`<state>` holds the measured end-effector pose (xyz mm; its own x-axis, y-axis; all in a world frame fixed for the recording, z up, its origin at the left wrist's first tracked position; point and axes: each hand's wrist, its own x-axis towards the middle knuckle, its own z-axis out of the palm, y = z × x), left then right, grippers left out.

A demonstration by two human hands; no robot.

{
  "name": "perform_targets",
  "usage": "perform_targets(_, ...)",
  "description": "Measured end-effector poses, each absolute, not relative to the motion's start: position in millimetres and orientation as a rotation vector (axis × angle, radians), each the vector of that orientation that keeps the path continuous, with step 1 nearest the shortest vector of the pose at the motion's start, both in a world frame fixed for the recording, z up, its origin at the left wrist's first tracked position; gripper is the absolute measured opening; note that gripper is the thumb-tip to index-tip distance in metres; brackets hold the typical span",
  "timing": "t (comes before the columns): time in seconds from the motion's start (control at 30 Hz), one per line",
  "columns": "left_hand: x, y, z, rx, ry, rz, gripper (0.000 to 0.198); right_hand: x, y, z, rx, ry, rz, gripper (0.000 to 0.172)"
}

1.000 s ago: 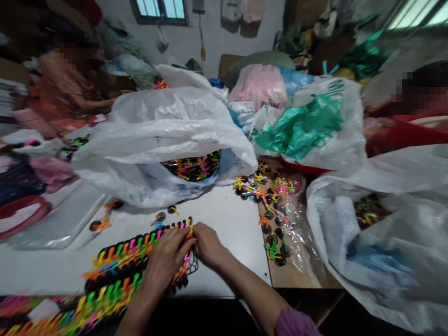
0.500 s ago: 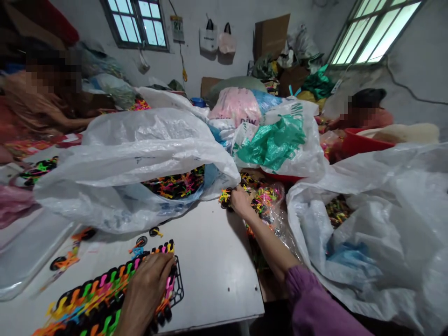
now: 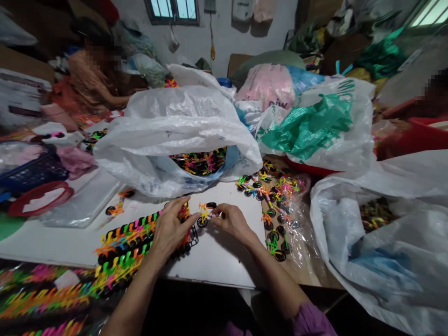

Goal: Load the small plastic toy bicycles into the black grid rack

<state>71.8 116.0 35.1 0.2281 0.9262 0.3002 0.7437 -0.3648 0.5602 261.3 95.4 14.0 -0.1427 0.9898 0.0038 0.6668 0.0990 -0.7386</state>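
Note:
My right hand (image 3: pixel 231 219) pinches a small toy bicycle (image 3: pixel 203 216), yellow and orange with black wheels, just above the white table. Beside it my left hand (image 3: pixel 172 224) lies over the right end of a rack, fingers stretched out and thumb pointing toward the bicycle. The black rack (image 3: pixel 193 237) carries rows of colourful toy bicycles (image 3: pixel 129 233) packed close together. What lies under my left palm is hidden. To the right of my right hand, loose toy bicycles (image 3: pixel 269 196) are heaped along the table's right edge.
A large white sack (image 3: pixel 168 130) full of toy bicycles stands behind the rack. Another white sack (image 3: pixel 336 224) is at the right. Packed rows of bicycles (image 3: pixel 45 298) lie at lower left, near a red basket (image 3: pixel 66 192). Two other people sit further back.
My right hand has moved left from the loose heap to beside my left hand, bringing a toy bicycle. My left hand stays at the rack's end. The view has shifted.

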Motion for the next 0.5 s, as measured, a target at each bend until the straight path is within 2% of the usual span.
perform_targets(0.2, 93, 105, 54, 1.732, 1.312, 0.709, 0.027, 253, 76, 41, -1.514, -1.952, 0.823, 0.013)
perform_targets(0.5, 95, 86, 55, 1.949, 1.269, 0.673, 0.031, 248, 58, 31, -1.363, -2.053, 0.876, 0.012)
